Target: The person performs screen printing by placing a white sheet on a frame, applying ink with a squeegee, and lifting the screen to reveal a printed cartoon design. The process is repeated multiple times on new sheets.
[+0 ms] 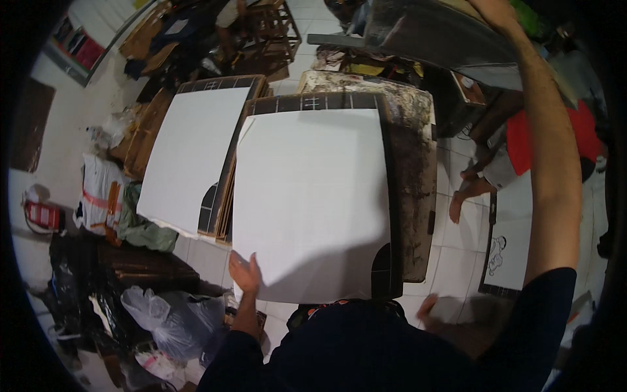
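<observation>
Two bare hands were in my head view. At the lower left edge of a large white sheet [310, 196], I saw the left hand [245, 272] with its thumb spread away from the fingers. The sheet lay mid-frame on a dark board [343, 101] with pale lines along its top strip. The right arm stretched up the right side, putting the right hand [494, 13] at the upper edge of a grey panel [418, 42]; my frame cut off its fingers, so I couldn't tell their state. Left of centre I had a second white sheet [192, 144]; right of centre, a stained board [415, 189]. A person in a red shirt [520, 140] was at far right.
</observation>
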Demonstrator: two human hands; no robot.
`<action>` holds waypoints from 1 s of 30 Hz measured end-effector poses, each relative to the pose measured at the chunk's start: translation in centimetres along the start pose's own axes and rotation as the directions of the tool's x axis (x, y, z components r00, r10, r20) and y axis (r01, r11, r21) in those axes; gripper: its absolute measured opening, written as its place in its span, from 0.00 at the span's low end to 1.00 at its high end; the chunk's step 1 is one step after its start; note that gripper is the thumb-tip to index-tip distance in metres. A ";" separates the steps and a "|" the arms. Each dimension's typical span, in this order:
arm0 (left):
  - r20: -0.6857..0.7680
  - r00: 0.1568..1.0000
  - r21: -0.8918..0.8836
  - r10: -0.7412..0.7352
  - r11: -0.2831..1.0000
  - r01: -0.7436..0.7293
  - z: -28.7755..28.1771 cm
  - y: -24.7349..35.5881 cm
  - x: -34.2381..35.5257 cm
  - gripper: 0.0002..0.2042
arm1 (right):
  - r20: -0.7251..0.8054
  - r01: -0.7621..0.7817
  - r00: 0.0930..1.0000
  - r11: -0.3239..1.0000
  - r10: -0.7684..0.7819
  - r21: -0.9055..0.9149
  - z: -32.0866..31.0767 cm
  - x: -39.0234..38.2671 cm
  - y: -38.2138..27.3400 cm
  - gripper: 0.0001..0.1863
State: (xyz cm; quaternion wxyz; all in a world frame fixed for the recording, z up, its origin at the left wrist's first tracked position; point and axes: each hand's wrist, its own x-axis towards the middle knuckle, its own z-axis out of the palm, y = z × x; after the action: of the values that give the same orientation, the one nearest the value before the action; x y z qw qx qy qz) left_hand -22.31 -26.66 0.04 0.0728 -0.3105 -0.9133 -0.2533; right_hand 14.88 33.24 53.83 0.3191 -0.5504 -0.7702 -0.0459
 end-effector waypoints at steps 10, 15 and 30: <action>0.097 0.923 -0.007 -0.372 0.927 0.374 1.5 6.1 8.5 0.41 | 0.002 -0.029 1.000 0.999 0.029 -0.014 0.1 -2.7 -0.1 0.41; 0.203 0.960 0.009 -0.192 0.981 0.194 3.5 9.1 10.0 0.44 | 0.031 0.003 1.000 1.000 -0.003 0.006 0.3 -2.3 0.1 0.42; 0.389 0.904 0.044 -0.180 0.983 0.177 4.0 11.7 11.9 0.54 | 0.039 0.169 0.984 0.984 -0.171 0.051 1.0 5.7 1.9 0.38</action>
State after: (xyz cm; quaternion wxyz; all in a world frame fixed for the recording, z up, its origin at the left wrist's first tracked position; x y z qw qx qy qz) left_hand -24.65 -10.42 4.96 -0.1333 -0.2696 -0.9349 -0.1882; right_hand 15.06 39.06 55.60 0.3103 -0.4756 -0.8220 -0.0428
